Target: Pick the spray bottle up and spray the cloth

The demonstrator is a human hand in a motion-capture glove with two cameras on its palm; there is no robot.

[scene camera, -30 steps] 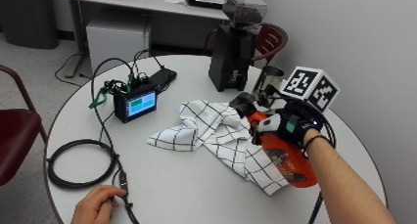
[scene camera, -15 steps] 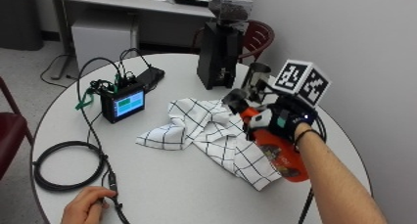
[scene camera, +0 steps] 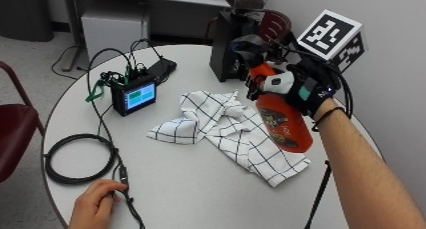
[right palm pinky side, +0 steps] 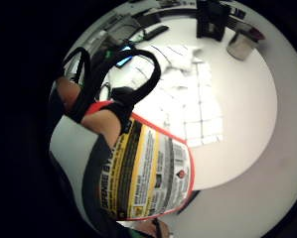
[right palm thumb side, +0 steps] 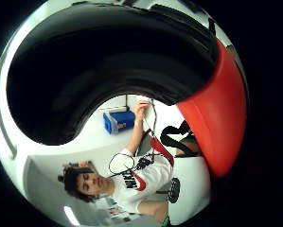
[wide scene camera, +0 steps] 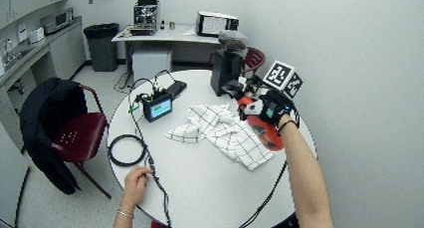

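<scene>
Outside view shows the gloved right hand [scene camera: 307,89] curled round the neck of the orange spray bottle [scene camera: 283,121], holding it clear of the table [scene camera: 200,189], tilted, nozzle toward the checked cloth [scene camera: 229,131] spread mid-table toward its right edge. That lean suits aiming down at the fabric. The bare left hand [scene camera: 96,204] pinches a black cable [scene camera: 80,156] at the near edge, apparently to keep it aside.
</scene>
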